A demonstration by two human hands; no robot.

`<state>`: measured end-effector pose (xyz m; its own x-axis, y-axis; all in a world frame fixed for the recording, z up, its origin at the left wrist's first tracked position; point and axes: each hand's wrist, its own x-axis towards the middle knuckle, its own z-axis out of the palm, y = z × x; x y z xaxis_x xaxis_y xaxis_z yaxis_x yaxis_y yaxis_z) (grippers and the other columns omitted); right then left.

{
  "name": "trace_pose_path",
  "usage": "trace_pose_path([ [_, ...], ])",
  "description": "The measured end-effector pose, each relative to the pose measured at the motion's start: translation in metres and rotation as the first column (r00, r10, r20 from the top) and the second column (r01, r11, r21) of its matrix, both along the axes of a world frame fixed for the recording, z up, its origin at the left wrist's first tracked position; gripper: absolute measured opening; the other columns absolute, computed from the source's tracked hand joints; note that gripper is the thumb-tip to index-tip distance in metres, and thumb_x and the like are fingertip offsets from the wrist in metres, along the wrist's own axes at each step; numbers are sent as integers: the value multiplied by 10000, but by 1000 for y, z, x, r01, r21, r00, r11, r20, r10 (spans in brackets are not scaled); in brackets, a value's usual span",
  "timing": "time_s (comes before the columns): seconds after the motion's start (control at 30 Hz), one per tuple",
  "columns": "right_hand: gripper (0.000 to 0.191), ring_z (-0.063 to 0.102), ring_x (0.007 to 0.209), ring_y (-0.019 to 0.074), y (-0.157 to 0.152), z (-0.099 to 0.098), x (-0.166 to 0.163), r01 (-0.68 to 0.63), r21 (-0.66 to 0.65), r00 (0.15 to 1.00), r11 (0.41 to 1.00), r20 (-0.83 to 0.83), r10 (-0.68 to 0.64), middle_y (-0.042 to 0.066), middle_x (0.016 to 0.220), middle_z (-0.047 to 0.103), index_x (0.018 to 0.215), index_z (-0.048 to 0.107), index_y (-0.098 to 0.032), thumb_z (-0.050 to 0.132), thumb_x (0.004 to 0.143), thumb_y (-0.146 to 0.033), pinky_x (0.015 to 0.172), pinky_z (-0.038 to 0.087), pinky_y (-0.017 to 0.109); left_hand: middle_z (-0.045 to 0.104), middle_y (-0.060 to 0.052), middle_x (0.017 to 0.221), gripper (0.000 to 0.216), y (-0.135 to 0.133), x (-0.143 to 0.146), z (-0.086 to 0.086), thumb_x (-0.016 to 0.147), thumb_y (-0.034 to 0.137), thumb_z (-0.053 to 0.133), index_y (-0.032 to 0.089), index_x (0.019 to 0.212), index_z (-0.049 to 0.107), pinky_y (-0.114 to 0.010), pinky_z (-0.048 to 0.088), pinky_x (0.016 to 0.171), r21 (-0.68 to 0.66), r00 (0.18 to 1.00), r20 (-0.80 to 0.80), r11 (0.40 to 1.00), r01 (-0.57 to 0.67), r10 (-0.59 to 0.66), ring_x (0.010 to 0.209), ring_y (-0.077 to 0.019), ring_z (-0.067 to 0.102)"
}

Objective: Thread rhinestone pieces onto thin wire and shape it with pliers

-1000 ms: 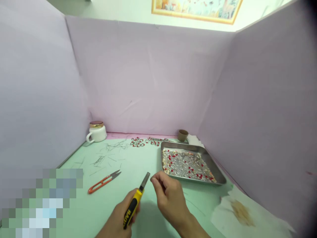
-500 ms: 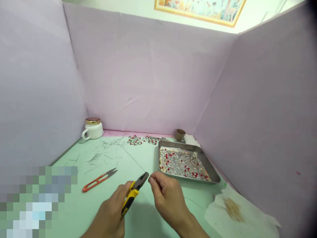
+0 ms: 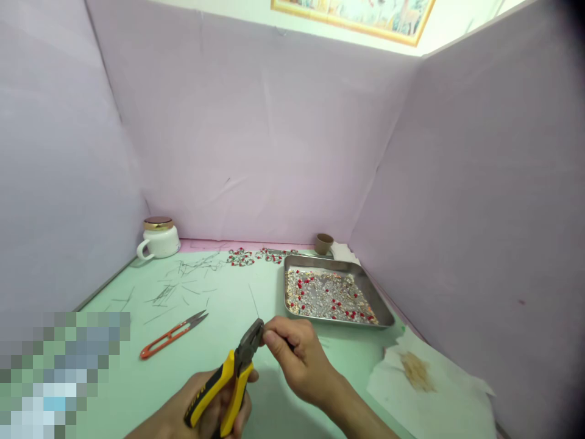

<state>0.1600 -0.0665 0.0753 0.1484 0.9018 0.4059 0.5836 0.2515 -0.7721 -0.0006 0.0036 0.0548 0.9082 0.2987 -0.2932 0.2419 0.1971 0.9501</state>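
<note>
My left hand point(image 3: 185, 393) is wrapped round a pair of yellow-and-black pliers point(image 3: 248, 346), whose handles are spread a little. The jaws point up and right, touching or almost touching the fingertips of my right hand point(image 3: 304, 363). Thumb and forefinger of that hand are pinched at the jaw tips. A thin wire point(image 3: 254, 301) rises from the jaws; its lower end is hidden between jaws and fingers. Something small and dark shows under the curled right fingers. Left of the pliers lie orange-handled thread snips point(image 3: 171, 335).
A metal tray point(image 3: 386, 311) of clear, gold and red beads stands right of centre. Cut wire pieces point(image 3: 164, 292) lie scattered at left. Red-beaded rings point(image 3: 240, 257), a white lidded mug point(image 3: 162, 241) and a brown cup point(image 3: 324, 243) stand behind. Stained paper point(image 3: 450, 390) lies at right.
The pliers have turned over in my left hand, and their handles have come further apart. The wire now slants more steeply. The whole view has shifted slightly.
</note>
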Motion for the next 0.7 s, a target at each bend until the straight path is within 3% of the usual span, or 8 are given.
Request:
trace_pose_path([
  [0.1, 264, 390, 481, 82, -1, 4, -2, 116, -63, 993, 991, 42, -114, -34, 515, 441, 659, 564, -163, 381, 827, -252, 481, 287, 194, 415, 35, 518, 161, 4, -3, -7, 691, 306, 484, 170, 778, 490, -203, 375, 388, 335, 996, -50, 941, -56, 77, 413, -92, 412],
  [0.2, 277, 345, 448, 83, -3, 6, -7, 267, -140, 961, 953, 111, -253, -45, 466, 378, 628, 565, -173, 389, 819, -267, 445, 235, 203, 545, -36, 802, 371, 10, -10, -22, 649, 73, 413, 198, 992, 482, -256, 470, 687, 759, 982, 96, 627, -177, 162, 794, -180, 550],
  [0.33, 281, 323, 444, 86, -6, 6, -14, 348, -184, 929, 919, 200, -312, -43, 459, 376, 578, 521, -178, 395, 809, -278, 435, 197, 211, 458, -77, 1178, 731, 17, -19, -45, 617, -25, 348, 243, 1287, 228, -310, 410, 878, 936, 943, 278, 168, -309, 184, 1107, -204, 436],
  [0.4, 280, 327, 445, 88, -5, 5, -14, 352, -179, 925, 919, 221, -311, -39, 462, 392, 582, 520, -178, 390, 811, -273, 438, 199, 211, 438, -78, 1210, 751, 17, -19, -47, 608, -36, 351, 243, 1293, 221, -318, 401, 891, 938, 932, 308, 102, -331, 193, 1123, -205, 422],
  [0.47, 275, 347, 452, 91, -3, 3, -11, 340, -164, 928, 926, 220, -301, -35, 470, 418, 607, 545, -178, 386, 814, -265, 448, 220, 208, 496, -76, 1128, 664, 15, -16, -40, 621, -12, 364, 222, 1240, 313, -306, 424, 850, 916, 943, 254, 258, -306, 217, 1054, -202, 473],
  [0.6, 254, 443, 507, 100, 2, -1, 1, 190, -156, 981, 969, 68, -181, -15, 544, 529, 712, 612, -176, 394, 817, -252, 504, 310, 197, 482, 10, 543, 101, 7, -6, -20, 720, 241, 442, 173, 747, 511, -226, 420, 443, 518, 981, -60, 846, -126, 183, 482, -126, 484],
  [0.63, 252, 464, 528, 103, 2, -1, 4, 123, -148, 992, 981, 10, -123, -8, 578, 558, 734, 621, -175, 394, 818, -249, 520, 330, 195, 442, 27, 500, 193, 6, -5, -18, 731, 359, 446, 172, 724, 495, -216, 373, 387, 348, 988, -67, 932, -105, 136, 406, -100, 420],
  [0.7, 254, 484, 556, 105, 1, 1, 8, 5, -121, 998, 993, -67, -13, 3, 634, 590, 760, 629, -174, 394, 819, -248, 537, 351, 195, 450, 29, 514, 421, 5, -5, -17, 687, 566, 437, 170, 822, 490, -212, 325, 364, 58, 998, 13, 997, -59, 59, 363, -75, 371],
])
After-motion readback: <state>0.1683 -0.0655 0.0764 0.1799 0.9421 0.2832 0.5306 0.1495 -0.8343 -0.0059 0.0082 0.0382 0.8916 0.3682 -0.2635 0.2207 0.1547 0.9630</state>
